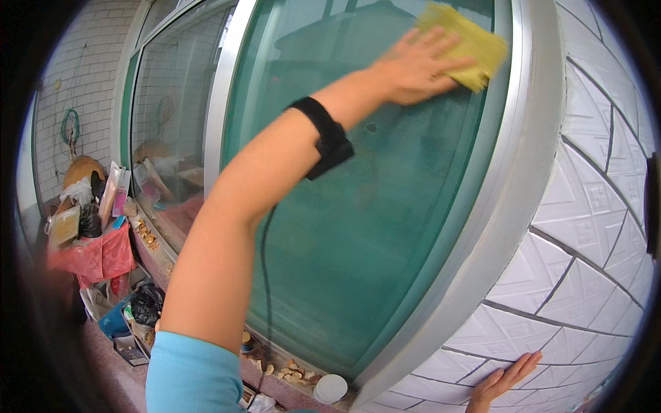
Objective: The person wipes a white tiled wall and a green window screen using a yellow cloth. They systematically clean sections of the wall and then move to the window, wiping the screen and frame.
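A yellow cloth (467, 49) lies against the upper right of a green-tinted window pane (361, 217), near its metal frame. My left hand (421, 64) presses it there with spread fingers; hand and cloth are somewhat blurred. The left forearm wears a black strap with a small black device (333, 149), and the upper arm has a light blue sleeve. Low at the right, my right hand (503, 382) rests on the white patterned wall tiles (521, 330), fingers extended and nothing seen in it.
Dry peel-like pieces (294, 372) and a round white lid or container (330, 388) sit on the ledge below the pane. A dark cable (266, 289) hangs before the glass. Bags and boxes crowd a red-covered surface (106, 255) at the left, with a blue container (114, 317) below.
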Motion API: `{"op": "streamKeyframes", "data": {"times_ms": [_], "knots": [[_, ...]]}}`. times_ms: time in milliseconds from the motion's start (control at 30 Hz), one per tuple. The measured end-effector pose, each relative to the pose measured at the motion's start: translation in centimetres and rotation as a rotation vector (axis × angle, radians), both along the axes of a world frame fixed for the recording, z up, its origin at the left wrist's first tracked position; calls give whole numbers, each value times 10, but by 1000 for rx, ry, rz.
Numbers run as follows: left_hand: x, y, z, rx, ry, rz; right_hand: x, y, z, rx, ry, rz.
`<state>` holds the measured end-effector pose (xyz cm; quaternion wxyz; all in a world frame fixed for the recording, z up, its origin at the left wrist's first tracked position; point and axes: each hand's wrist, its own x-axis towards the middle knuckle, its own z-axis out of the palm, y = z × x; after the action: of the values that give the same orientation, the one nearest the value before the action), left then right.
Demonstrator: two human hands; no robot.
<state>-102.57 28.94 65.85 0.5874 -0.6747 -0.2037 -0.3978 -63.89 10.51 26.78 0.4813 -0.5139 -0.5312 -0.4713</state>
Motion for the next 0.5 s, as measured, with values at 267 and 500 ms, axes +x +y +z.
{"op": "streamKeyframes", "data": {"times_ms": [267,500], "knots": [[-211,48,0,-5,-650,167,-6,-1,2,44,25,-64],[-238,46,-47,-239,-1064,128,3,-1,-4,-19,28,43]]}}
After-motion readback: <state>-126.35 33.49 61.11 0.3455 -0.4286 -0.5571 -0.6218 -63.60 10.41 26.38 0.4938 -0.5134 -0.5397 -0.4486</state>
